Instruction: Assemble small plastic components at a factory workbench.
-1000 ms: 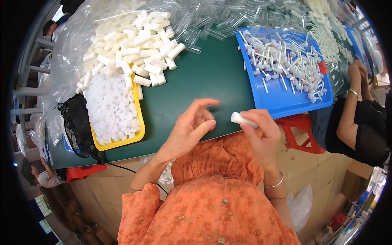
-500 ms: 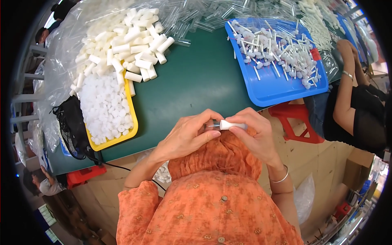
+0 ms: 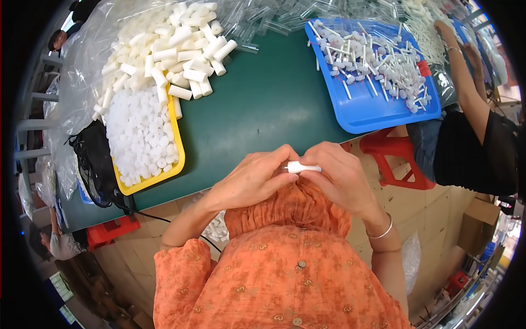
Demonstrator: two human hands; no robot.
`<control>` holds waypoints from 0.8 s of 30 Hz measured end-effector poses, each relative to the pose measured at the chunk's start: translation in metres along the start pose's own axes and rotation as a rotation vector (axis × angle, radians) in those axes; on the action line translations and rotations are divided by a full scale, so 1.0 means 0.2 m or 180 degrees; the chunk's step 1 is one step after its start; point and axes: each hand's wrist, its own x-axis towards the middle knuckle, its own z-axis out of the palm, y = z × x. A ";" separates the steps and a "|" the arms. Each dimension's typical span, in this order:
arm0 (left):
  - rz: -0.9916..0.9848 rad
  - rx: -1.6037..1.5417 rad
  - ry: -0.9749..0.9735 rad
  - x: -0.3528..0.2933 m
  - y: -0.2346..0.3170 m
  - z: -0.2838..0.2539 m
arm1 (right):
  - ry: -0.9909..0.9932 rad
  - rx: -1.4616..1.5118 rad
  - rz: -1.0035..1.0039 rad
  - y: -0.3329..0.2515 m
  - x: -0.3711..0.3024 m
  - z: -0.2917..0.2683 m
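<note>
In front of my orange top, both of my hands meet around a small white cylindrical roll [image 3: 295, 166]. My left hand [image 3: 256, 178] is closed in a pinch at the roll's left end, around a clear tube that its fingers now mostly hide. My right hand [image 3: 342, 175] pinches the roll's right end between thumb and fingers, where the white part looks narrower. Beyond my hands, to the left, a yellow tray [image 3: 178, 143] bears many small white plastic caps [image 3: 141, 134]. Behind it lies a heap of similar thick white rolls [image 3: 183, 55] on clear plastic sheeting.
A blue tray [image 3: 364, 122] at right holds white sticks with translucent caps [image 3: 378, 66]. Clear tubes [image 3: 285, 19] lie along the far edge of the green table [image 3: 246, 109]. A black mesh bag [image 3: 90, 159] sits left. A co-worker's arm [image 3: 466, 77] and red stool [image 3: 392, 156] are at right.
The clear tube that showed between my left fingers is now mostly hidden. The white roll sits a little further left, against my left fingertips. The co-worker's arm has reached further away.
</note>
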 end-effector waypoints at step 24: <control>0.0175 -0.0072 0.0329 -0.07 -0.12 0.21 | -0.0755 0.2303 0.1840 0.05 -0.10 0.02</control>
